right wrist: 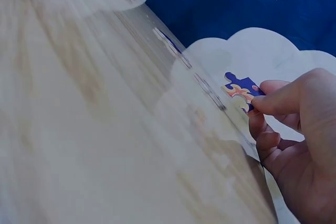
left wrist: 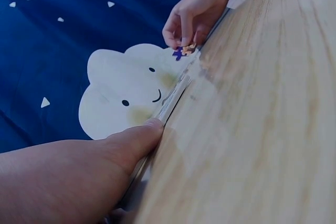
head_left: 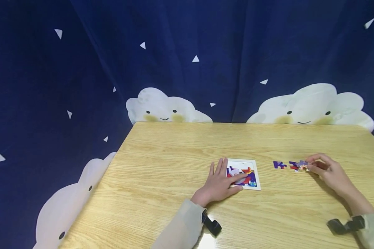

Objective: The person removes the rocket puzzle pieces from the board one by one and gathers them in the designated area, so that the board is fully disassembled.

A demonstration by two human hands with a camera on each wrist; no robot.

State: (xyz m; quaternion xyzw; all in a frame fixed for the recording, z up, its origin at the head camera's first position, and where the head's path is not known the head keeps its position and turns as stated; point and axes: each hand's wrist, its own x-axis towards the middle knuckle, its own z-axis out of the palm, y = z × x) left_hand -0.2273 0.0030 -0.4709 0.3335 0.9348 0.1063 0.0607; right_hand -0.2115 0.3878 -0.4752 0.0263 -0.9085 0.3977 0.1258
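My left hand [head_left: 219, 183] rests with fairly straight fingers over the left part of a white-framed jigsaw puzzle board [head_left: 258, 181], partly hiding its picture. Assembled purple, red and orange pieces fill the lower part of the board, and a white strip shows along its top. Between thumb and fingers, my right hand [head_left: 331, 174] pinches a purple and orange puzzle piece [right wrist: 242, 92], tilted up off the table. Just left of it lies a purple and red piece [head_left: 293, 166], partly overlapped in the head view. Farther left is another purple piece [head_left: 278, 165].
Everything lies on a light wood-grain table [head_left: 162, 173]. Behind and to the left hangs a dark blue curtain [head_left: 174, 27] with white triangles and smiling clouds. Black straps [head_left: 210, 223] with camera mounts circle both wrists.
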